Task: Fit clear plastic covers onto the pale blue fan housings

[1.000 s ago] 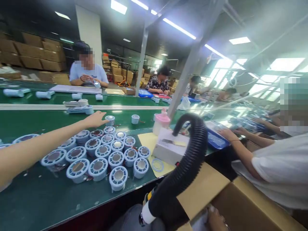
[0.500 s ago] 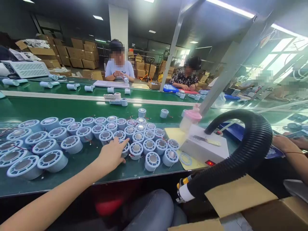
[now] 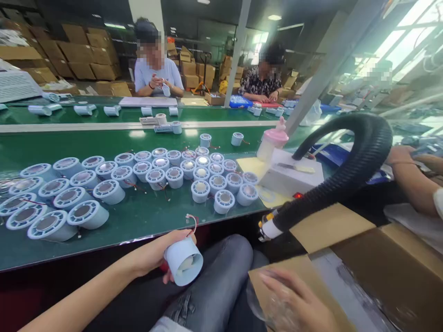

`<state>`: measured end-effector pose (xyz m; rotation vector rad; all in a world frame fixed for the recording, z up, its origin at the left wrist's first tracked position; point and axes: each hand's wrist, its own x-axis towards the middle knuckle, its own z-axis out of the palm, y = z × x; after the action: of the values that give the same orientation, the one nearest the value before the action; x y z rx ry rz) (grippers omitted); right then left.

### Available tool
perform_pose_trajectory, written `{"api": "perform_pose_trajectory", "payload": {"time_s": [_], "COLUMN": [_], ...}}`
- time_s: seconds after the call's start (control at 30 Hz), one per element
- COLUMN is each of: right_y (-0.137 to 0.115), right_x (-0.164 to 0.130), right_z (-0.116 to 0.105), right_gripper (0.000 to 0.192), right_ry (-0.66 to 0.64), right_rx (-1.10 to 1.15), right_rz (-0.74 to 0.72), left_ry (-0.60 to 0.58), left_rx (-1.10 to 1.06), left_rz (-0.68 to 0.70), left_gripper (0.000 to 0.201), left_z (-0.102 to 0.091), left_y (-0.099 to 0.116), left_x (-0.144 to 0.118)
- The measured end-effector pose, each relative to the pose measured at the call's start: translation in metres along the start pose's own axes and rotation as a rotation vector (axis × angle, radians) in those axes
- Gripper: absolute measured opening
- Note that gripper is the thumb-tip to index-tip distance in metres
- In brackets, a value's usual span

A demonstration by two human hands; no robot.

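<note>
Stacked cartons (image 3: 189, 69) beside pallet jack (image 3: 202, 86)

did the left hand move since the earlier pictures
Yes, the left hand has drawn back from the bench, past its near edge toward the lap, holding a blue housing.

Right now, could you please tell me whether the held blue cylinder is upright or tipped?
Tipped: the blue cylinder slants in the left hand, its open end facing the camera.

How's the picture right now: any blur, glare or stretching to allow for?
In the head view, the right hand is blurred; the blue cup in the left hand is clearer; glare from the windows hazes the upper right; the green belt shows bright reflections; the far-left cups look stretched.
</note>
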<state>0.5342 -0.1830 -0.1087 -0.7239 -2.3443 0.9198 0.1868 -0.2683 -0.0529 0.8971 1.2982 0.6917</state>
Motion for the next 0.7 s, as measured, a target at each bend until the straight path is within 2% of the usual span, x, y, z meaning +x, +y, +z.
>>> {"api": "perform_pose_trajectory", "payload": {"time_s": [0.03,0.1,0.17,0.23,0.3,0.4,0.47,0.53,0.63,0.7], "right_y": [-0.019,-0.05,-0.068,-0.072,-0.07,-0.064,-0.064,-0.065,-0.068,-0.067], "right_x": [0.009,0.03,0.051,0.064,0.066,0.057,0.052,0.05,0.053,0.054], "right_z": [0.014,0.035,0.046,0.049,0.048,0.046,0.046,0.046,0.043,0.041], "right_gripper": [0.051,0.053,0.053,0.048,0.037,0.018,0.012,0.008,0.025,0.027], "right_ry": [-0.045,-0.069,-0.069,-0.111,-0.163,-0.185,-0.167,-0.123,-0.025,0.017], "right_rx": [-0.03,-0.233,-0.378,-0.451,-0.453,-0.275,-0.078,0.075,0.199,0.287], "right_rz": [-0.035,-0.195,-0.204,-0.161,-0.104,0.049,0.164,0.229,0.294,0.379], "left_ry": [-0.069,-0.192,-0.303,-0.353,-0.306,-0.102,0.011,0.079,0.109,0.087], "left_rx": [-0.081,-0.096,0.024,0.234,0.457,0.638,0.617,0.549,0.468,0.44], "left_rz": [-0.015,-0.016,-0.018,0.056,0.192,0.306,0.315,0.34,0.42,0.474], "left_gripper": [0.052,0.045,0.04,0.033,0.027,0.02,0.021,0.03,0.057,0.065], "left_z": [0.008,0.022,0.031,0.035,0.038,0.042,0.046,0.051,0.055,0.056], "left_y": [-0.005,-0.008,-0.004,0.003,0.01,0.01,0.004,-0.006,-0.022,-0.031], "left_x": [0.005,0.015,0.021,0.023,0.023,0.021,0.023,0.028,0.038,0.044]}}
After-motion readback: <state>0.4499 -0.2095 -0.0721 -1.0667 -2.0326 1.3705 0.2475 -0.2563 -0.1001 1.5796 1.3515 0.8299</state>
